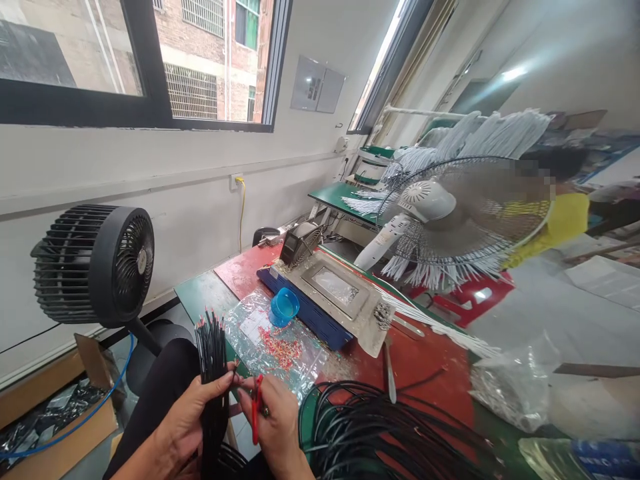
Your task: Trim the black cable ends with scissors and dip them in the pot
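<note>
A bundle of black cables (212,350) with stripped, coloured wire ends pointing up is gripped by my left hand (187,410). Between thumb and finger it also pinches one cable's end toward the right. My right hand (280,417) is closed round a small red-handled cutting tool (257,410); its jaws are mostly hidden by the fingers. Both hands nearly meet at that cable end. Just beyond them, red and yellow insulation scraps (283,348) lie on a clear plastic bag (235,327), beside a blue cup (284,307).
A beige-topped blue machine (335,287) stands on the red tabletop (430,380), a small fan (301,241) behind it. Many black cables (370,433) lie at the right front, near a metal blade (389,377). A black fan (100,263) stands left, a large fan (425,200) right, with a person in yellow behind.
</note>
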Available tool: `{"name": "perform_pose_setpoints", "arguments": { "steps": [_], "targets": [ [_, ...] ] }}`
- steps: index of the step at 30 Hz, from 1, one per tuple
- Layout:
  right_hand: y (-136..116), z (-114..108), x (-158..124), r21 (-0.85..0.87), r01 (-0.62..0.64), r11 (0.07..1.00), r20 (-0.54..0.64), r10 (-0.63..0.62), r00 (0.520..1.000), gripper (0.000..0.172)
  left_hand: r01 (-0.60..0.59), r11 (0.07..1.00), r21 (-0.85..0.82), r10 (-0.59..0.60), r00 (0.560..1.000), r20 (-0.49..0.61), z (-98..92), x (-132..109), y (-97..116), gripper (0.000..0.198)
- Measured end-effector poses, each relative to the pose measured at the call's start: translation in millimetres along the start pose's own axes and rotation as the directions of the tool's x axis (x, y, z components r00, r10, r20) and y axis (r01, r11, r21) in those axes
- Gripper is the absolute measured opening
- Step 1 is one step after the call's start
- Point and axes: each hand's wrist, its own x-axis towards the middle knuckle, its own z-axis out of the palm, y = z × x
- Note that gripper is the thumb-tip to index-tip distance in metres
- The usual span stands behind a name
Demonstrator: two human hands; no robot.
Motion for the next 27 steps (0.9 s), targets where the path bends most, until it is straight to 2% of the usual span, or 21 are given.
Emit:
{"name": "perform_pose_setpoints", "arguments": {
  "steps": [2,4,6,10,16,18,19,21,22,25,27],
  "targets": [
    [-3,-2,1,-0.187,0.275,0.943,0.016,-0.277,0.961,0.015,0.063,0.995,-0.071,-0.066,0.997,-0.040,-0.7,2,3,0.016],
    [-7,-3,3,-0.285,0.417,0.863,0.103,-0.405,0.909,0.021,0.120,0.984,-0.128,-0.126,0.991,-0.040,0.6,1,5,0.011],
    [-13,-4,6,-0.322,0.488,0.811,0.185,-0.451,0.873,0.027,0.168,0.969,-0.182,-0.173,0.985,-0.015,2.9,0,6,0.008],
    [-18,-5,9,-0.352,0.562,0.749,0.267,-0.495,0.827,0.033,0.198,0.942,-0.269,-0.202,0.979,0.015,5.5,-3,6,0.007],
    [-19,-7,9,-0.367,0.638,0.677,0.335,-0.543,0.770,0.034,0.248,0.935,-0.252,-0.243,0.969,0.052,3.5,-4,6,0.007],
    [-14,-15,12,-0.390,0.611,0.689,0.302,-0.531,0.792,0.031,0.190,0.957,-0.217,-0.192,0.981,0.013,-0.8,-3,8,0.017],
    [-10,-21,16,-0.417,0.582,0.698,0.247,-0.529,0.812,0.029,0.152,0.971,-0.185,-0.158,0.987,-0.015,-4.6,-1,9,0.023],
    [-1,-36,27,-0.477,0.470,0.743,0.060,-0.507,0.860,0.024,0.082,0.991,-0.106,-0.086,0.995,-0.043,-16.3,2,11,0.027],
    [3,-45,35,-0.492,0.386,0.780,-0.059,-0.473,0.879,0.023,0.056,0.997,-0.054,-0.057,0.998,-0.022,-24.1,4,13,0.028],
    [14,-66,62,-0.419,0.026,0.907,-0.325,-0.177,0.929,0.016,-0.009,0.992,0.127,0.000,0.998,0.070,-51.4,12,17,0.029],
    [22,-70,78,-0.321,-0.165,0.933,-0.387,0.030,0.922,0.019,-0.006,0.982,0.188,-0.010,0.996,0.084,-69.4,16,18,0.028]
  ]
}}
